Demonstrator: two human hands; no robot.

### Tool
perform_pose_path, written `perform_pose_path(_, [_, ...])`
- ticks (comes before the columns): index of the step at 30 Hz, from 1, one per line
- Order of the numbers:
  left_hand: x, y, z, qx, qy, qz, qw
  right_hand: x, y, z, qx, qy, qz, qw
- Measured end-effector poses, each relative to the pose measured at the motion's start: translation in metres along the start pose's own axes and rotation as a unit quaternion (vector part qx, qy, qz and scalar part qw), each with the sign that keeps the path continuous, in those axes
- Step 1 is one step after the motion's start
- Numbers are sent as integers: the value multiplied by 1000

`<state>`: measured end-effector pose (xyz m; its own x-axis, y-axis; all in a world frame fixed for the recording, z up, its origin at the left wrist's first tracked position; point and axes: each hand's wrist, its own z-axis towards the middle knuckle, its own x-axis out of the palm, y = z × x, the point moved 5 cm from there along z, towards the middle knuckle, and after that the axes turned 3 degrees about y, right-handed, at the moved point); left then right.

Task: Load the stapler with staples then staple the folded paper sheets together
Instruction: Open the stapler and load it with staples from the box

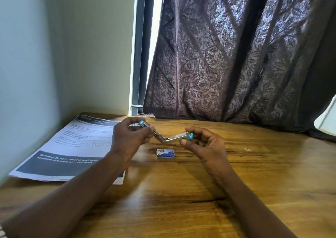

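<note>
A small metal stapler point(170, 138) with blue end caps is swung wide open into a V above the wooden desk. My left hand point(130, 138) grips its upper-left arm, and my right hand point(201, 143) holds the right arm near the blue cap. Below the stapler, a small blue-and-white staple box point(165, 153) lies flat on the desk. The printed paper sheets point(72, 150) lie flat at the left of the desk, partly under my left forearm. Whether staples sit in the stapler I cannot tell.
The wooden desk point(254, 174) runs to a pale wall on the left. A dark patterned curtain point(236, 56) hangs at the back, touching the desk's far edge. A tiny light scrap point(247, 149) lies to the right of my right hand.
</note>
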<state>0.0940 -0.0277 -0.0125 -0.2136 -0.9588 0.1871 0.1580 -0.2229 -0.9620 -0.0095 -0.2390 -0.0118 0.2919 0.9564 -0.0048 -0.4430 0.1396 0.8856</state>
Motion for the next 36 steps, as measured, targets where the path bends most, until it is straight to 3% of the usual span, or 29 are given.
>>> perform_pose_path(2, [14, -1, -8, 30, 43, 43, 998, 2, 2, -1, -21, -15, 5, 1000])
perform_pose_path(5, [33, -1, -20, 73, 100, 97, 988, 8, 5, -3, -67, -23, -73, 995])
perform_pose_path(12, [40, -2, -22, 35, 195, 4, 980, 22, -9, -3, -38, 49, -150, 987])
perform_pose_path(16, [42, -4, -23, 53, 263, 44, 962, 18, -9, -1, -46, 52, -171, 983])
perform_pose_path(22, [38, -13, -19, 132, 244, 160, 947, 13, 5, -2, -127, 50, -317, 939])
perform_pose_path(36, [40, -15, -18, 168, 248, 177, 937, 14, 16, -6, -163, 42, -361, 917])
